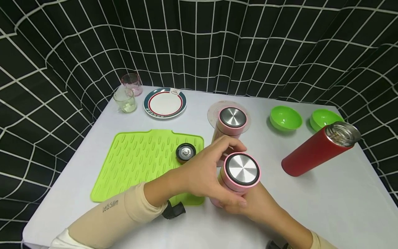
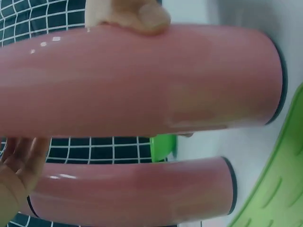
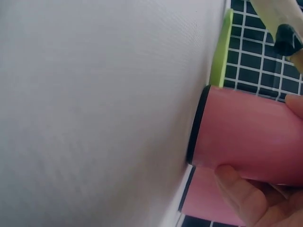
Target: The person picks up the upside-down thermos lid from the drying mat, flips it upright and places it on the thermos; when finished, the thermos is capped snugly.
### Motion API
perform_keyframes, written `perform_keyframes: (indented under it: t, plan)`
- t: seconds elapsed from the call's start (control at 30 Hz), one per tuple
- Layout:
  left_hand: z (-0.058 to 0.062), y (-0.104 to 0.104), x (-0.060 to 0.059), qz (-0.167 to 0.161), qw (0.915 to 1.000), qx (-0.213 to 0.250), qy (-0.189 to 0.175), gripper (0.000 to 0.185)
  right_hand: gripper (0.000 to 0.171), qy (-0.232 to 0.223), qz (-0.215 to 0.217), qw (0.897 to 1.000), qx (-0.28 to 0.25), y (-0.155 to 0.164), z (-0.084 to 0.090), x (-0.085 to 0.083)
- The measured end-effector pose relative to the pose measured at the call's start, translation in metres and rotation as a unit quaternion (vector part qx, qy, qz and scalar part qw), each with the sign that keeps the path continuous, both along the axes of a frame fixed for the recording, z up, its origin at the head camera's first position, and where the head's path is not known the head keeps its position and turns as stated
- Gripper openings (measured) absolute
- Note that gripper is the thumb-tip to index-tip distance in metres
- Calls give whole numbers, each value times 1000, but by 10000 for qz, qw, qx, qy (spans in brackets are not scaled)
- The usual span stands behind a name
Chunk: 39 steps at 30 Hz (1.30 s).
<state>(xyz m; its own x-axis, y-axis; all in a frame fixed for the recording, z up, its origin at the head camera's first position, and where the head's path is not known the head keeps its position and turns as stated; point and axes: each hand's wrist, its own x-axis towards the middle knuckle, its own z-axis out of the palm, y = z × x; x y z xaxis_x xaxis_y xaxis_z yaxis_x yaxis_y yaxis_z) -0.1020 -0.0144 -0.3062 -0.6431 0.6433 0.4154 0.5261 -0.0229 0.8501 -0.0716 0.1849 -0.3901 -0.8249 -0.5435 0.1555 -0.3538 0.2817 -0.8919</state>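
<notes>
A pink thermos (image 1: 234, 185) with a steel-topped lid stands near the front middle of the table, its base (image 3: 199, 127) at the tabletop. My left hand (image 1: 202, 173) curls round its upper part just below the lid. Lower down, my right hand (image 1: 255, 202) holds the body from the right, partly hidden behind the thermos in the head view; its fingers (image 3: 241, 194) show against the pink side. Just behind stands a second pink thermos (image 1: 231, 119), lidded too, close to the fingers of my left hand.
A black stopper (image 1: 185, 152) sits on the green drying mat (image 1: 133, 166) at left. To the right is a lidless red thermos (image 1: 314, 152), with green bowls (image 1: 285, 118) behind it. Farther back are a plate (image 1: 164, 103), two glasses (image 1: 125, 100) and a round pale mat (image 1: 214, 112).
</notes>
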Motion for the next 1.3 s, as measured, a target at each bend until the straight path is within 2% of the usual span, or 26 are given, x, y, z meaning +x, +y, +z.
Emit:
perform_keyframes:
  t: [0.1,0.2,0.3,0.37,0.47,0.57,0.7,0.73,0.8,0.87,1.0,1.07,1.13,1.23,1.3]
  plan:
    - [0,-2,-1,76,10000,-23,22,71,49,-48,-92,9999,77,-1,1,0]
    - [2,-6,-5,-232,9997,-79,-57,66,52,-96,-221,9996,144,-1,2,1]
    - [3,-9,-7,-444,9988,-141,-158,70,49,-65,-130,9999,65,-1,3,1]
    - [3,-7,-4,-320,9994,-108,-103,71,49,27,-101,9999,48,-1,2,1]
    - [1,-3,0,138,9998,-60,149,72,51,13,-191,9997,163,0,0,1]
    - [0,-3,0,238,9996,111,58,68,54,-100,-290,9992,246,0,0,2]
    - [-3,-8,-7,-331,9975,318,-538,67,51,-96,-144,9998,105,-1,1,0]
    - [-3,-10,-8,-442,9969,285,-587,68,50,-70,-90,9999,57,-1,1,-1]
    - [-3,-11,-7,-465,9974,178,-522,72,48,9,-10,10000,25,-1,1,-1]
    - [-2,-8,-4,-262,9990,106,-349,75,47,16,-19,10000,55,0,2,-1]
    - [-1,-1,6,567,9984,14,64,73,50,-100,-237,9995,196,1,2,2]
    - [0,-1,6,738,9972,-10,137,68,52,-244,-286,9991,183,1,5,3]
    - [-1,-4,2,485,9988,63,-71,65,52,-301,-231,9993,64,-2,12,4]
    - [-3,-9,-6,-69,9989,86,-458,67,52,-255,-46,9995,-178,-8,26,5]
    - [-4,-11,-8,-304,9980,74,-545,68,52,-91,-153,9997,-144,-11,34,7]
